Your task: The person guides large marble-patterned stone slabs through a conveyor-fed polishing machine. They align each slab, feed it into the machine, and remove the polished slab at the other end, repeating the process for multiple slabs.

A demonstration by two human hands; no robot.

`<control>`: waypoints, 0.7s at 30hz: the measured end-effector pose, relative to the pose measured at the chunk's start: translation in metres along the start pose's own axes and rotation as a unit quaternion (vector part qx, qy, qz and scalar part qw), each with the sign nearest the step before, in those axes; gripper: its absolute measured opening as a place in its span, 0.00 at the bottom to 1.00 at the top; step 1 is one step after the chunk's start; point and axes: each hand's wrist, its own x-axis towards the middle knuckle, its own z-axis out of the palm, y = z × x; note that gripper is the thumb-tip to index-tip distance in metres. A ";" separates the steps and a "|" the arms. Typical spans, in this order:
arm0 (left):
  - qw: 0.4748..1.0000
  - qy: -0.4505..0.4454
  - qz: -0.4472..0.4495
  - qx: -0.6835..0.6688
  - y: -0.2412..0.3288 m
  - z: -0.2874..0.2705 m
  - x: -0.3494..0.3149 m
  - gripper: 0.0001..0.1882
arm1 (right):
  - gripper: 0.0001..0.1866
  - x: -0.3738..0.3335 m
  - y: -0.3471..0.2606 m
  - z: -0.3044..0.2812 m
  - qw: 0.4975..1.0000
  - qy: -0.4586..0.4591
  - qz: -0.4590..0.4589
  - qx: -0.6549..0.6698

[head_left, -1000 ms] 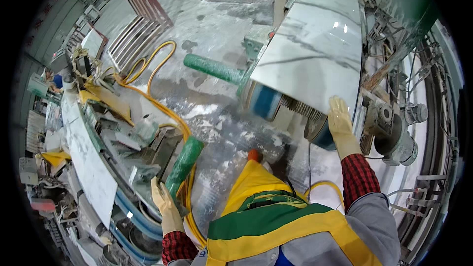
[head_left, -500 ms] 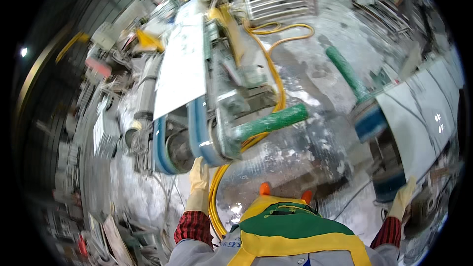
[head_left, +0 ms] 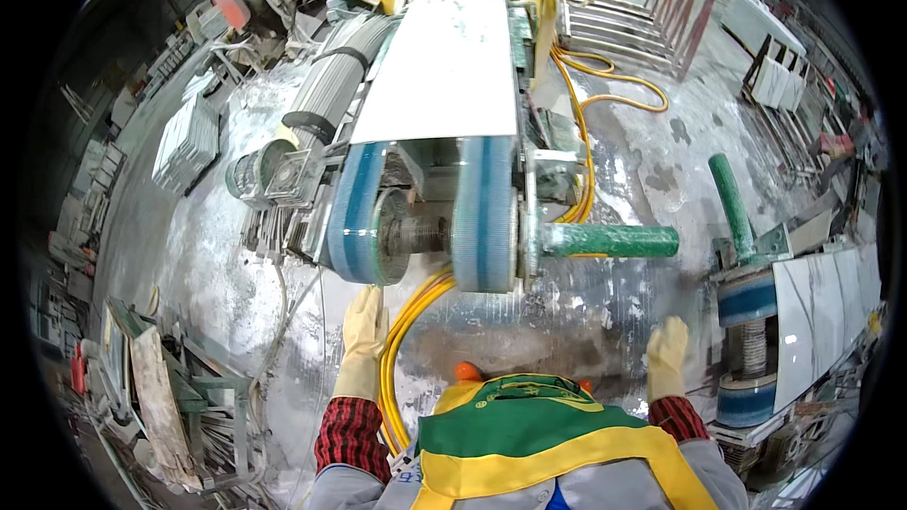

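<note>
A long white slab [head_left: 439, 66] lies on two blue ribbed belts [head_left: 484, 217] of a conveyor straight ahead, its near edge resting over the rollers. My left hand [head_left: 363, 335], in a cream rubber glove, is just in front of the left belt [head_left: 354, 217], fingers extended and nothing in them. In a matching glove, my right hand [head_left: 667, 354] hangs beside me, fingers stretched forward and holding nothing. It is nearest to a second conveyor with blue belts [head_left: 746, 401] on the right, which carries a grey-veined white slab [head_left: 824, 316].
A green post [head_left: 614, 240] juts right from the front conveyor; another green post [head_left: 730, 203] rises by the right one. Yellow hose [head_left: 406, 331] loops across the wet floor. Stacked slabs [head_left: 187, 144] stand left, a metal rack [head_left: 633, 24] stands at the back, and scrap pieces [head_left: 161, 397] lean at lower left.
The view has turned left, so the front conveyor sits nearer the middle. My right hand has come away from the right slab's corner toward my body. My left hand stays close to the front belts.
</note>
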 end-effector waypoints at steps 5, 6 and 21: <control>0.996 0.064 0.053 0.044 -0.067 -0.004 0.018 0.27 | 0.30 0.116 -0.194 0.001 0.989 0.028 -0.127 0.073; 0.996 0.062 0.046 0.042 -0.071 -0.008 0.022 0.27 | 0.31 0.136 -0.231 -0.002 0.988 -0.009 -0.136 0.077; 0.995 0.036 -0.012 0.092 -0.105 -0.075 0.044 0.28 | 0.33 0.316 -0.469 0.066 0.935 0.072 -0.327 0.118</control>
